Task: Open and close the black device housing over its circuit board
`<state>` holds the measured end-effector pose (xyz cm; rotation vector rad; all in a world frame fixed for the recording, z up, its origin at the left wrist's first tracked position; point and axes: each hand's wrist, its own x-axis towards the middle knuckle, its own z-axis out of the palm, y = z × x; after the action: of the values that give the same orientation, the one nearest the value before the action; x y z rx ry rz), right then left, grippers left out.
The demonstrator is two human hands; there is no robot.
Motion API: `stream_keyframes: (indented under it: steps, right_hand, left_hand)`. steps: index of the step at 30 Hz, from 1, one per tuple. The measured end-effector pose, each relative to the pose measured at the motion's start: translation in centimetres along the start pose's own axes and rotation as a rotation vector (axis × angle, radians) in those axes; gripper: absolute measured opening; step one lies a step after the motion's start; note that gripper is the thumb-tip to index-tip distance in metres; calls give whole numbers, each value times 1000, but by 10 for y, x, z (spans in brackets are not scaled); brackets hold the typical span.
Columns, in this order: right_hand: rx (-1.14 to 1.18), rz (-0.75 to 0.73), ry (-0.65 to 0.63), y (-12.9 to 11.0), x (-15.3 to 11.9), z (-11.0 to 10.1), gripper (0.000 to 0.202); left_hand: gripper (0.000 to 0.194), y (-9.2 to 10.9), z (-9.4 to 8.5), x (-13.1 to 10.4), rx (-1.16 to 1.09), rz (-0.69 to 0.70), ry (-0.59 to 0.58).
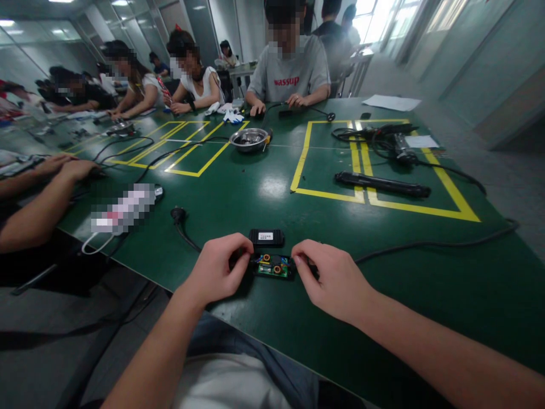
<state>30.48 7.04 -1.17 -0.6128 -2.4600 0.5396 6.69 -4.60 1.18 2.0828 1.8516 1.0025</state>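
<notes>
A green circuit board (279,274) with copper-coloured coils sits in an open black plastic case on the table in front of me. My left hand (223,266) is closed in a pinch at the left end of the case, where a black power cord (185,237) runs in. At the right end, my right hand (330,274) pinches the cord (395,249) leaving the case. My fingers partly hide both cord ends. Just behind the case lies its black cover (251,237), bearing a white label (265,236).
A plug (178,215) lies left of my hands, near a pixelated white object (128,209). Ahead are a metal bowl (249,140), a long black bar (383,184) and tangled cables (378,139) among yellow tape lines (327,196). Co-workers sit around the green table (238,196).
</notes>
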Motion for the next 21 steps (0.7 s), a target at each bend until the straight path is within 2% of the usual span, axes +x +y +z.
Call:
stream_keyframes:
  steps: [4, 8, 11, 14, 16, 21]
  right_hand:
    - [-40, 9, -24, -1, 2, 1, 17]
    - [-72, 14, -8, -3, 3, 1, 14]
    - [-79, 30, -11, -3, 3, 1, 12]
    - [-68, 20, -8, -2, 3, 2, 11]
    - [-60, 15, -3, -1, 4, 2, 11]
    - [-57, 14, -17, -1, 5, 2, 12]
  left_hand:
    - [14, 0, 1, 1, 10, 3, -49]
    - [15, 1, 1, 2, 34, 27, -39]
    - [36, 1, 1, 3, 91, 72, -33]
    - [50, -2, 4, 4, 139, 48, -96]
    - [42, -7, 7, 6, 135, -15, -87]
    - [22, -17, 11, 9, 104, -201, 68]
